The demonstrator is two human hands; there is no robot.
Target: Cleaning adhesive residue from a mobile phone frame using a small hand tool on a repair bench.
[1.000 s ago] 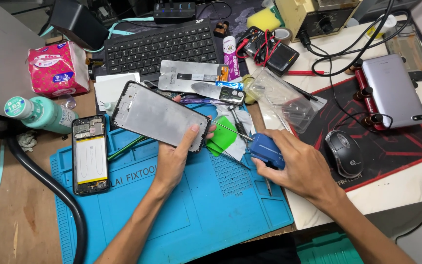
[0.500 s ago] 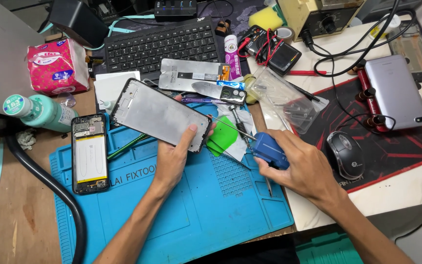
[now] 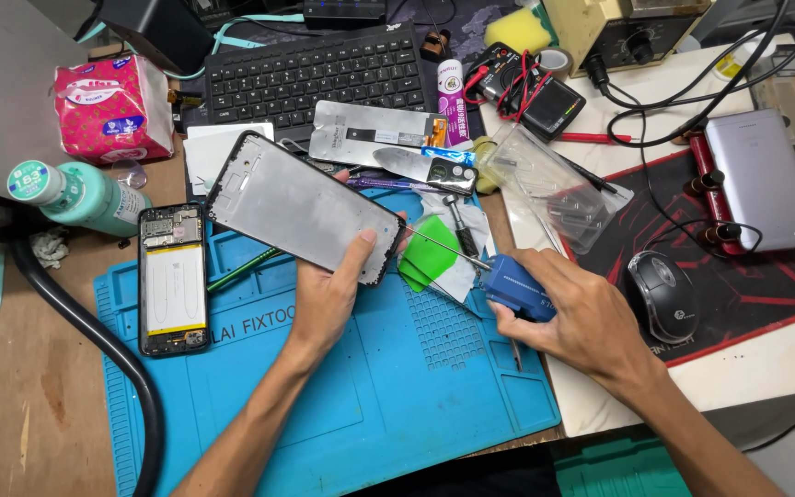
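My left hand [image 3: 328,290] grips the lower right end of a black-rimmed grey phone frame [image 3: 296,204], held tilted above the blue repair mat [image 3: 388,396]. My right hand [image 3: 581,317] is closed around a blue-handled tool [image 3: 517,287] whose thin metal tip points left toward the frame's corner. An opened phone [image 3: 173,279] with its battery showing lies on the mat's left side. Green plastic picks [image 3: 430,250] lie between the two hands.
A black keyboard [image 3: 315,74], a grey phone back panel [image 3: 374,124], a pink tissue pack [image 3: 112,106] and a teal bottle [image 3: 75,193] lie behind. To the right are a mouse [image 3: 662,293] on a red-black pad, a silver phone [image 3: 764,179], a clear bag [image 3: 554,189] and cables.
The frame and left hand have shifted slightly; the right hand with the blue tool stays almost where it was.
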